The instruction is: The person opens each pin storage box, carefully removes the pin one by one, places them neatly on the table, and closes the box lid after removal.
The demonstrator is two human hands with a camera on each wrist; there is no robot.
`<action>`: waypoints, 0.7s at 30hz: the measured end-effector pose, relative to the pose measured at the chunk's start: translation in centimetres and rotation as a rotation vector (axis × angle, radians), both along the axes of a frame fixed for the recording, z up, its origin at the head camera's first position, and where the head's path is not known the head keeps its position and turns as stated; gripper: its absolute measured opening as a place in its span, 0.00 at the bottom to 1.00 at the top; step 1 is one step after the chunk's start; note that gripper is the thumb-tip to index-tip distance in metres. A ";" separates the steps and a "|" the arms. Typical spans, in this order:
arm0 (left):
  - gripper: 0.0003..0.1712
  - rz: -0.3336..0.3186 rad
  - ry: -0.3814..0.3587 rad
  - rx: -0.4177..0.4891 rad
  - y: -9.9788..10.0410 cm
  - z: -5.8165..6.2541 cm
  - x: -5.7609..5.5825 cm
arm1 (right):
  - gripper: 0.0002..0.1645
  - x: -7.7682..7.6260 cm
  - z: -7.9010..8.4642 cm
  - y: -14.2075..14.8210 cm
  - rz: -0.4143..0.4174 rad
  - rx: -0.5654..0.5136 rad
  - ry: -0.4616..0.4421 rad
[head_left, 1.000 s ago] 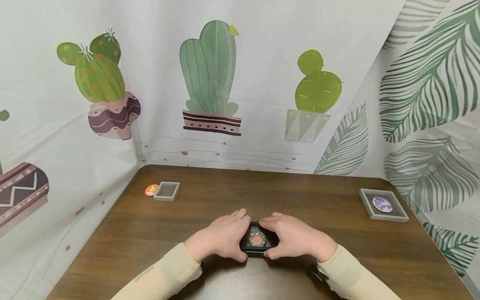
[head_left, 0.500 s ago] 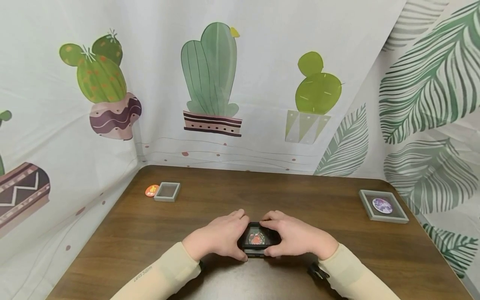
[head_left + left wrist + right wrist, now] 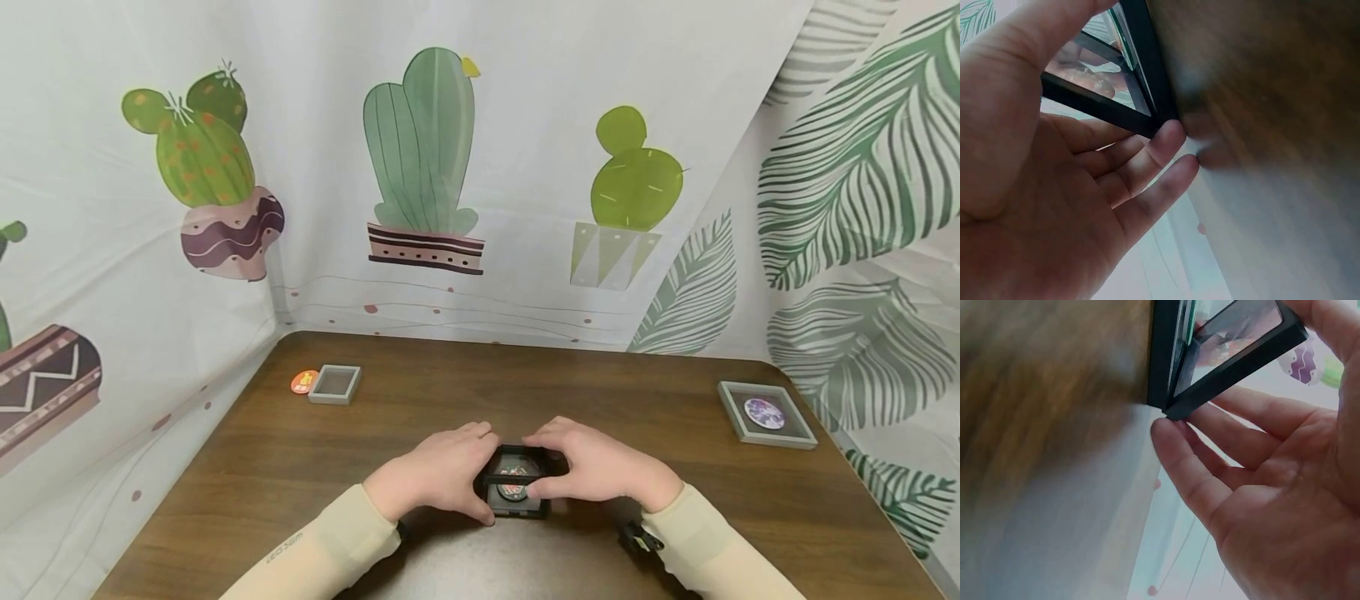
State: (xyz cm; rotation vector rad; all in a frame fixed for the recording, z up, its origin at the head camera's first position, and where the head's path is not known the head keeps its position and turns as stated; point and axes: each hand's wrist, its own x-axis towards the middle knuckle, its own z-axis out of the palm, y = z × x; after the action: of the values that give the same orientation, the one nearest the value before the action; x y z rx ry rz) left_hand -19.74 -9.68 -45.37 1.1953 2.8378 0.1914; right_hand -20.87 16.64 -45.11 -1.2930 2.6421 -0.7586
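A small black display case (image 3: 498, 512) with clear film windows stands partly open on the table in front of me. Its lower half lies flat, and its lid (image 3: 1241, 361) tilts up from the far edge. A round dark badge with red and white print (image 3: 513, 492) shows inside, partly behind the lid's front bar. My left hand (image 3: 448, 468) holds the case's left side, thumb at the near corner and fingers by the hinged edge in the left wrist view. My right hand (image 3: 600, 463) grips the lid's right side, thumb at its raised edge, fingers behind.
A grey square frame (image 3: 334, 385) lies at the back left, overlapping an orange round badge (image 3: 303, 382). At the back right is a larger grey frame (image 3: 802, 414) with a purple round badge (image 3: 765, 412). A printed curtain (image 3: 525, 167) borders the brown table (image 3: 465, 367).
The case's lid has swung upward from the lower half, uncovering its near part and the badge. My right hand has shifted slightly right and up with the lid; the left stays nearly still.
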 end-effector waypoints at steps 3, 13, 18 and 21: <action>0.50 -0.004 0.005 0.000 0.0 0.0 0.0 | 0.42 -0.3 -0.2 0.3 -0.008 -0.021 -0.017; 0.55 -0.002 0.042 -0.018 0.1 0.3 0.3 | 0.40 -0.7 -0.2 0.5 -0.038 -0.026 -0.052; 0.51 0.006 0.072 -0.026 0.1 0.5 0.5 | 0.38 -0.9 -0.4 0.7 -0.045 -0.047 -0.057; 0.50 0.006 0.083 -0.024 0.1 0.5 0.6 | 0.38 -0.9 -0.4 0.7 -0.053 -0.050 -0.074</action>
State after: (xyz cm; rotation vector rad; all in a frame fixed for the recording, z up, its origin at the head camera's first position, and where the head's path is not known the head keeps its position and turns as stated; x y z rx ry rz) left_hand -19.17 -9.54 -44.85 1.2180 2.9058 0.1094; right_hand -21.78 17.32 -45.50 -1.1869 2.6243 -0.8681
